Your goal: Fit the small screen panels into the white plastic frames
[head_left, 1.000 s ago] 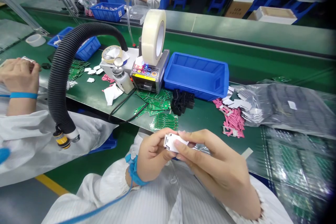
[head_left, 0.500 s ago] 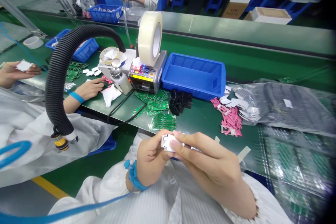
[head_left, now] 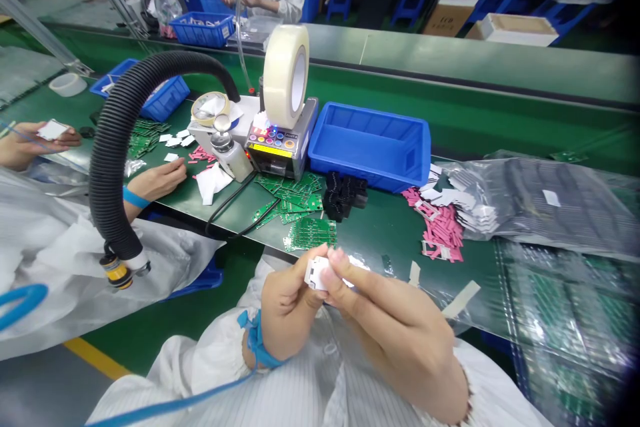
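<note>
Between both hands, just in front of the table edge, is a small white plastic part [head_left: 317,273] with a dark slot on its face. My left hand [head_left: 287,300] grips it from the left, fingers curled behind and thumb below. From the right, my right hand [head_left: 385,300] pinches the same part with thumb and forefinger, covering much of it. A blue wrist strap [head_left: 257,340] with a cord is on my left wrist. Just beyond my hands lie green circuit boards [head_left: 313,233] and a bunch of black parts [head_left: 343,195].
Behind stand a tape dispenser [head_left: 280,147] with a large tape roll [head_left: 286,77] and a blue bin [head_left: 370,177]. Pink strips [head_left: 445,230] and a plastic-wrapped stack [head_left: 560,203] lie right. A black hose [head_left: 107,147] arches left, beside a co-worker's hand [head_left: 157,180].
The white part has tilted slightly and my right hand has shifted a little left and down around it. The co-worker's near hand has drawn back from the pink strips.
</note>
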Demonstrator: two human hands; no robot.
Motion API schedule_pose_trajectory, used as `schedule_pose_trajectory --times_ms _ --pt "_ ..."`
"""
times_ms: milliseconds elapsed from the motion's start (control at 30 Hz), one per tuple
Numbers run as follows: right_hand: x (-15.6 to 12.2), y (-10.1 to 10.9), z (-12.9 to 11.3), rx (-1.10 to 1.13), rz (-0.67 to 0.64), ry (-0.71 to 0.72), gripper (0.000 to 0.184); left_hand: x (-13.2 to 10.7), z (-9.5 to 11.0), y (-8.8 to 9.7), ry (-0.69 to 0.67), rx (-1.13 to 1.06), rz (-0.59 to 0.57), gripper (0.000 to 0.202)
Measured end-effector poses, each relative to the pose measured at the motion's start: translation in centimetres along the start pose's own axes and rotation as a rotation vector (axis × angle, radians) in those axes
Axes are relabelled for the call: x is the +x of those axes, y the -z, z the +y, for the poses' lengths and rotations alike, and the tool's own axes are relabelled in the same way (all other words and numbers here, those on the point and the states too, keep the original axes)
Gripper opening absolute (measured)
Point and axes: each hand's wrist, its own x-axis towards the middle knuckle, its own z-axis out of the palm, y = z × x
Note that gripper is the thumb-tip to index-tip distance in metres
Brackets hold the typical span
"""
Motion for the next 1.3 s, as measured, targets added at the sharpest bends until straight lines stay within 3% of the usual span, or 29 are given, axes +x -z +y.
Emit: schedule_pose_trajectory --times_ms 167,400,467,567,700,833,1067,1300 --pt "1.0 -0.1 1.4 -0.024 -0.08 -0.038 0.023 1.1 0.1 -0.9 0.153 -0.355 0.058 0.037" --pt "0.3 -1.8 2.1 -0.046 -0.306 -0.201 0.031 2.1 -1.2 -1.5 0.558 -0.715 -0.001 0.023" --pt "-0.7 -0.9 3.8 -0.012 -0.318 -0.286 0.036 2.3 -2.0 -1.5 0.665 -0.769 -0.004 0.017" --pt "-2.9 2.0 8.3 -0.177 -0.205 -0.567 0.033 2.5 -2.7 -1.2 0.741 -0.798 -0.036 0.019" --pt "-5.8 4.6 14.8 -0.424 -0.184 -0.834 0.023 2.4 -2.5 -1.3 0.726 -0.793 -0.08 0.024" --pt "-6.7 3.6 17.7 -0.581 -0.284 -0.969 0.019 2.3 -2.2 -1.8 0.72 -0.744 -0.11 0.027" --pt "-6.3 2.4 17.9 -0.713 -0.388 -1.091 0.018 2.2 -0.9 -1.2 0.531 -0.659 -0.159 0.034" --pt "-4.5 2.7 13.9 -0.609 -0.304 -0.915 0.017 2.2 0.0 -0.5 0.427 -0.623 -0.192 0.038"
